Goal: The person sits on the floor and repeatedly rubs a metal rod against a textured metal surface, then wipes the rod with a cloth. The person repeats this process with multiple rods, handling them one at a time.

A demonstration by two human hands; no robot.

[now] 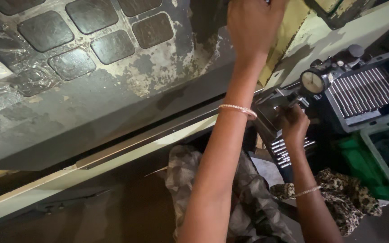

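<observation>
My left hand reaches up to the top edge of the view, against the worn yellow and cream machine body; its fingers are cut off, so what they grip is hidden. A beaded bracelet sits on that forearm. My right hand is closed low at the base of a dial gauge stand, fingers curled around a small dark part by the fixture. Thin metal pins lie in a row just under that hand.
A grey tray of many thin metal rods stands at right, with a green bin and a pale crate rim below it. A grey worn panel with dark square pads fills the left. A patterned cloth covers my lap.
</observation>
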